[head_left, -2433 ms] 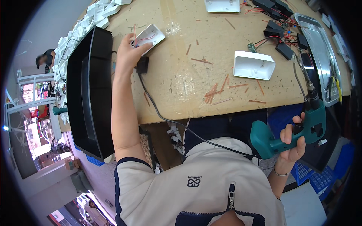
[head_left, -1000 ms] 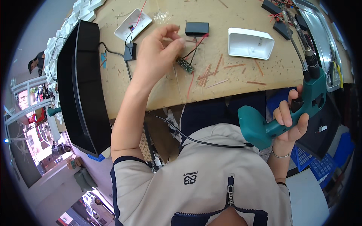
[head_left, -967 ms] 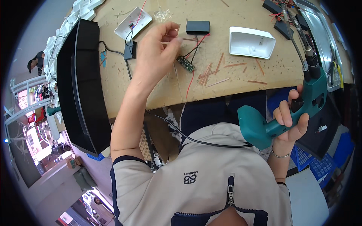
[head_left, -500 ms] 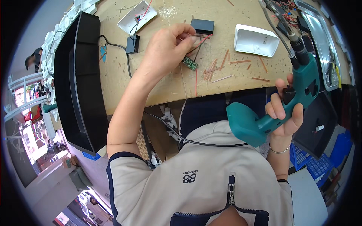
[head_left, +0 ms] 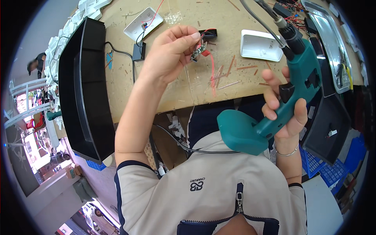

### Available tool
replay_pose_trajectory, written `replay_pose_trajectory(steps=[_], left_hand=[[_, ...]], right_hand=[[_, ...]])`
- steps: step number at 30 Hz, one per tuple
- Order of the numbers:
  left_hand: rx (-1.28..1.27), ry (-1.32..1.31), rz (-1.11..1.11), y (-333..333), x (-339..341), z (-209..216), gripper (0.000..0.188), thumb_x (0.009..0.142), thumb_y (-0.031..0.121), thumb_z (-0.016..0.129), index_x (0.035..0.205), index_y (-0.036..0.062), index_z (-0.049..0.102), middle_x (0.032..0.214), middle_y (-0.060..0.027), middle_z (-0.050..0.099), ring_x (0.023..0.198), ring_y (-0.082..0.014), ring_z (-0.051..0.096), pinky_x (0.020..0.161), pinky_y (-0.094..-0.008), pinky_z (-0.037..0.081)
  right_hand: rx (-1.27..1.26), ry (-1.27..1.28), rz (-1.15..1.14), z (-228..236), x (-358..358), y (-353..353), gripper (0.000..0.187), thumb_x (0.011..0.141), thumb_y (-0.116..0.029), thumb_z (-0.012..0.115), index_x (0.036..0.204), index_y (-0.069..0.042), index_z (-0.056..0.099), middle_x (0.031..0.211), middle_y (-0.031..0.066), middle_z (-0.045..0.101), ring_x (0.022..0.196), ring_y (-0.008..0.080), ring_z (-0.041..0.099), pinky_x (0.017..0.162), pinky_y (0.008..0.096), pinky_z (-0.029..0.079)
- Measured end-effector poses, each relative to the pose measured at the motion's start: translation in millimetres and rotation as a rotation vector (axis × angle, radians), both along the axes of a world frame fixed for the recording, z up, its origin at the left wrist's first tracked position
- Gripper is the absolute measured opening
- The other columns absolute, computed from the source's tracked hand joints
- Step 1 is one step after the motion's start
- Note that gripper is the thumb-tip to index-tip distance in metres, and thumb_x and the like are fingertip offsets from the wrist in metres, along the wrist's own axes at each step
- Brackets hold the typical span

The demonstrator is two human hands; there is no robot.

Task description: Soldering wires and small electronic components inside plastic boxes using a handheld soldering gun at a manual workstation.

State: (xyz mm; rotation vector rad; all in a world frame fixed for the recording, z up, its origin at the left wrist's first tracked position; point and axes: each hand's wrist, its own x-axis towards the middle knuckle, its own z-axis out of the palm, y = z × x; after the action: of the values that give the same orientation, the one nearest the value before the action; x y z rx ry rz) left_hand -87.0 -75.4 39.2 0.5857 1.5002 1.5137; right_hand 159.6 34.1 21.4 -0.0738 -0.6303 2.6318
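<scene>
My left hand (head_left: 172,53) is closed, pinching a small circuit board (head_left: 199,51) with red and black wires between thumb and fingers, just above the table. A red wire (head_left: 212,72) trails from the board toward the table's near edge, slightly blurred. Right behind the board lies a black box (head_left: 210,33). My right hand (head_left: 288,131) is wrapped round the handle of a green soldering gun (head_left: 303,74) with a black trigger. Its metal front end points away, toward the top edge of the view. No finger clearly presses the trigger.
An open white box (head_left: 260,55) stands right of the board, with thin brown strips (head_left: 246,67) scattered nearby. At the back left is a white shell (head_left: 133,29) with wires; a black block (head_left: 139,51) sits beside it. A long black bin (head_left: 86,94) borders the left; a metal tray (head_left: 333,49), the right.
My left hand has raised and turned the circuit board, and its red wire has swung. The soldering gun in my right hand has moved left. The black box has shifted slightly.
</scene>
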Motion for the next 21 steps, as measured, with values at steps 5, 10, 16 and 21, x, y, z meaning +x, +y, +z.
replay_pose_trajectory(steps=[5, 10, 16, 21], left_hand=[[0.149, -0.497, 0.212, 6.5, 21.7, -4.7, 0.006, 0.087, 0.008, 0.053, 0.092, 0.0059, 0.053, 0.081, -0.0035, 0.062, 0.071, -0.0107, 0.060, 0.058, -0.0237, 0.048], [0.215, -0.535, 0.230, 9.0, 34.9, -13.0, 0.005, 0.088, 0.007, 0.051, 0.092, 0.0049, 0.052, 0.084, -0.0052, 0.060, 0.073, -0.0114, 0.059, 0.062, -0.0266, 0.050], [0.000, -0.112, 0.170, 10.7, 50.6, -1.1, 0.016, 0.083, 0.003, 0.052, 0.099, 0.0016, 0.054, 0.091, -0.0077, 0.057, 0.080, -0.0125, 0.056, 0.065, -0.0235, 0.047], [0.217, 0.858, -0.013, 10.1, 30.5, 1.4, 0.032, 0.069, -0.002, 0.053, 0.099, 0.0058, 0.061, 0.101, -0.0092, 0.055, 0.087, -0.0176, 0.055, 0.068, -0.0289, 0.044]], right_hand=[[0.022, 0.091, 0.119, -7.4, -24.9, 0.5, 0.063, 0.085, -0.030, 0.057, 0.135, -0.007, 0.027, 0.140, 0.0244, 0.019, 0.113, 0.0294, 0.049, 0.069, 0.0293, 0.052], [-0.034, 0.080, 0.112, -10.5, -52.8, -16.3, 0.061, 0.085, -0.031, 0.058, 0.134, -0.007, 0.031, 0.143, 0.0167, 0.018, 0.118, 0.0363, 0.042, 0.079, 0.0352, 0.052], [-0.004, 0.056, 0.051, -4.4, -57.7, -13.3, 0.065, 0.082, -0.036, 0.060, 0.133, -0.007, 0.031, 0.141, 0.0167, 0.023, 0.120, 0.0353, 0.040, 0.084, 0.0354, 0.048], [0.119, -0.005, 0.040, -8.0, -52.4, 4.2, 0.069, 0.083, -0.037, 0.058, 0.134, -0.001, 0.027, 0.133, 0.0247, 0.034, 0.118, 0.0322, 0.044, 0.088, 0.0334, 0.047]])
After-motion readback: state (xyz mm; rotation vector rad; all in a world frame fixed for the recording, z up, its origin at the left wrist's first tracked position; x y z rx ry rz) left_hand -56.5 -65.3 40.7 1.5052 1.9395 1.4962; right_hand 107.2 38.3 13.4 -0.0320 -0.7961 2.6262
